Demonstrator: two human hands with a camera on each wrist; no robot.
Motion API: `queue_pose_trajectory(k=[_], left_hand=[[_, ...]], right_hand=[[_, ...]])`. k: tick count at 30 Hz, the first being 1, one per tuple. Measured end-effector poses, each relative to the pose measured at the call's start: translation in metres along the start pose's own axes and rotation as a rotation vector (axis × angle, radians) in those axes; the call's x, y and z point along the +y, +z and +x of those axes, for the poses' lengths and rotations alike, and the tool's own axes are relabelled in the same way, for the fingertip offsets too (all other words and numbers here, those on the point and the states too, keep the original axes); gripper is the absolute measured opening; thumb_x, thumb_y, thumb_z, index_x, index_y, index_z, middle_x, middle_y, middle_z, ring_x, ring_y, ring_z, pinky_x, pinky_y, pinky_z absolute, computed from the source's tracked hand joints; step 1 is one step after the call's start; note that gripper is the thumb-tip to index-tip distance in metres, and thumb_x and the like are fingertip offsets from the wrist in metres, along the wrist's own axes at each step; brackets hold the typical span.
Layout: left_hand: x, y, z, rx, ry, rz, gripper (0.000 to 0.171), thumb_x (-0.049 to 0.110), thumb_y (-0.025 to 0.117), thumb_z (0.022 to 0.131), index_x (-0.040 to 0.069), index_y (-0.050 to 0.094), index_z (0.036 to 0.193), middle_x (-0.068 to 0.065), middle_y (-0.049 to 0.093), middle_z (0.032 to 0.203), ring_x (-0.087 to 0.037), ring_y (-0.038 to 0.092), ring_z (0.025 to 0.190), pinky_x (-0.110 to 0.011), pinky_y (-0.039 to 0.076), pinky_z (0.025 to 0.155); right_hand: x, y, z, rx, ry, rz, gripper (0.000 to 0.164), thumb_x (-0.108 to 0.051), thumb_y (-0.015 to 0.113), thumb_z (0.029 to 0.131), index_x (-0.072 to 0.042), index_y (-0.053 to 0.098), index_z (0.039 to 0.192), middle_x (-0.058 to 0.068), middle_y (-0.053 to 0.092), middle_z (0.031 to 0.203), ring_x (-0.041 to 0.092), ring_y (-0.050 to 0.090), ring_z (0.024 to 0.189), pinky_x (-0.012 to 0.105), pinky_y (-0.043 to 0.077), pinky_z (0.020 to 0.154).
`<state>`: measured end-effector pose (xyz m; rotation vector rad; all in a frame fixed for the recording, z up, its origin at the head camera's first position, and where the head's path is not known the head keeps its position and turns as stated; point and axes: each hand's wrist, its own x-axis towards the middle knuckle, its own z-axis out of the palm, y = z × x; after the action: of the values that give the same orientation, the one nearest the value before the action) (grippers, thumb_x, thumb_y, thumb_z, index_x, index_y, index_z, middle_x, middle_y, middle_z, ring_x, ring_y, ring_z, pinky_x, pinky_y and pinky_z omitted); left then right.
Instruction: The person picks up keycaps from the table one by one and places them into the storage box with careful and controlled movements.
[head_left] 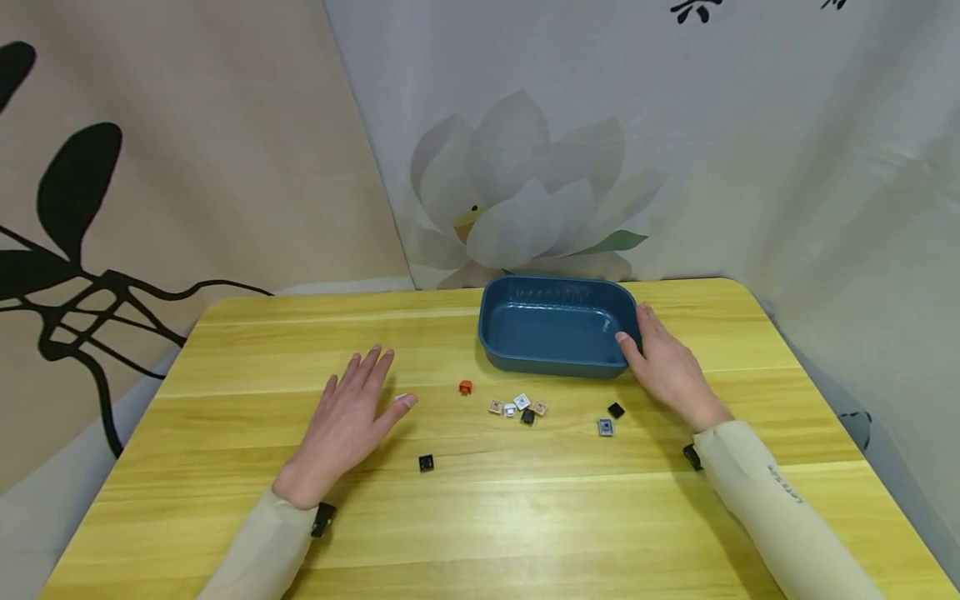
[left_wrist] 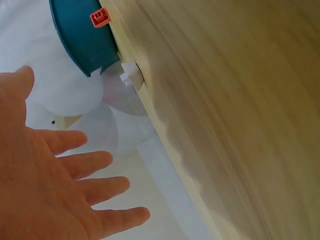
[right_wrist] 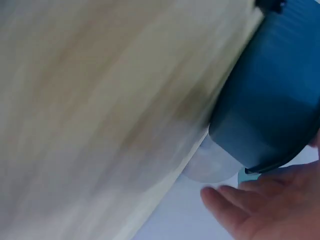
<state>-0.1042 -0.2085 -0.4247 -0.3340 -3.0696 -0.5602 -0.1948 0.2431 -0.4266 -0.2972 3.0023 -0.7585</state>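
At the back of the table stands a blue rectangular dish (head_left: 558, 367). My right hand (head_left: 671, 367) holds its right end, thumb over the rim and fingers along the outside wall; the right wrist view shows these fingers (right_wrist: 245, 200) beside the dish (right_wrist: 265, 110). On the left, my left hand (head_left: 345, 421) is spread above the table, palm down, holding nothing. A white piece (left_wrist: 132, 75) lies by its thumb, mostly hidden in the head view. Nearby are an orange keycap-like piece (head_left: 466, 387) and a black square one (head_left: 426, 462).
Several small white, pale orange and black keycap-like pieces cluster in front of the dish, among them a white one (head_left: 522, 402). Farther right lie a black square (head_left: 616, 410) and a grey-blue one (head_left: 606, 427). A printed curtain (head_left: 525, 50) hangs behind the wooden table (head_left: 525, 533).
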Motion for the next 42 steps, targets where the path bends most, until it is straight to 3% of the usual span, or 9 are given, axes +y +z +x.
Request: queue_pose_trajectory(k=[3,8,13,24,28,31,35,42], left_hand=[[-0.001,-0.001,0.0,0.002,0.001,0.004,0.087,0.066,0.041,0.104,0.004,0.025,0.164,-0.022,0.021,0.169,-0.049,0.017,0.154,-0.073,0.015,0.117],[-0.002,-0.003,0.003,0.014,0.019,0.02,0.085,0.063,0.047,0.104,0.004,0.028,0.163,-0.024,0.024,0.167,-0.05,0.019,0.153,-0.074,0.016,0.116],[-0.003,-0.006,0.006,0.013,0.046,0.048,0.075,0.047,0.06,0.104,0.002,0.038,0.159,-0.026,0.029,0.165,-0.051,0.026,0.149,-0.074,0.022,0.114],[0.008,-0.001,0.02,-0.027,0.2,0.148,0.053,0.024,0.073,0.099,0.003,0.058,0.145,-0.025,0.05,0.151,-0.045,0.049,0.138,-0.067,0.042,0.107],[0.01,0.003,0.023,-0.015,0.273,0.173,0.045,0.014,0.079,0.093,0.004,0.067,0.135,-0.022,0.064,0.135,-0.038,0.065,0.117,-0.052,0.057,0.091],[0.012,0.005,0.023,-0.007,0.307,0.182,0.036,0.007,0.081,0.09,0.005,0.074,0.125,-0.016,0.07,0.117,-0.029,0.07,0.094,-0.039,0.059,0.073],[0.013,0.006,0.022,-0.018,0.3,0.204,0.022,0.003,0.08,0.09,0.007,0.079,0.112,-0.009,0.069,0.1,-0.02,0.064,0.077,-0.03,0.054,0.06],[0.013,0.004,0.02,-0.07,0.249,0.214,0.012,-0.001,0.078,0.09,0.007,0.077,0.099,-0.005,0.064,0.092,-0.018,0.062,0.075,-0.029,0.054,0.06]], right_hand=[[0.002,0.0,0.0,-0.014,-0.013,-0.072,0.084,-0.057,0.027,0.11,0.007,0.011,0.162,0.027,0.007,0.17,0.047,0.014,0.154,0.063,0.02,0.12],[0.005,-0.002,-0.001,-0.014,-0.044,-0.133,0.085,-0.057,0.024,0.111,0.01,0.014,0.16,0.029,0.009,0.169,0.047,0.013,0.155,0.061,0.02,0.121],[0.007,-0.005,-0.003,-0.021,-0.041,-0.148,0.084,-0.056,0.024,0.111,0.011,0.014,0.16,0.028,0.009,0.169,0.046,0.013,0.155,0.061,0.02,0.121],[0.01,-0.007,-0.006,-0.033,-0.04,-0.148,0.084,-0.055,0.023,0.111,0.013,0.012,0.159,0.031,0.007,0.168,0.048,0.013,0.154,0.063,0.021,0.12],[0.009,-0.004,-0.004,-0.034,-0.045,-0.147,0.084,-0.055,0.023,0.111,0.012,0.012,0.159,0.031,0.007,0.168,0.048,0.013,0.154,0.064,0.022,0.12],[0.007,-0.002,-0.003,-0.037,-0.047,-0.148,0.083,-0.055,0.024,0.111,0.012,0.012,0.16,0.031,0.008,0.168,0.048,0.013,0.154,0.064,0.022,0.12],[0.004,-0.001,-0.002,-0.035,-0.055,-0.146,0.083,-0.054,0.024,0.112,0.012,0.012,0.159,0.031,0.008,0.168,0.048,0.014,0.154,0.063,0.022,0.12],[0.001,0.0,0.0,-0.04,-0.064,-0.137,0.083,-0.054,0.024,0.112,0.012,0.012,0.16,0.03,0.007,0.168,0.048,0.012,0.154,0.062,0.022,0.12]])
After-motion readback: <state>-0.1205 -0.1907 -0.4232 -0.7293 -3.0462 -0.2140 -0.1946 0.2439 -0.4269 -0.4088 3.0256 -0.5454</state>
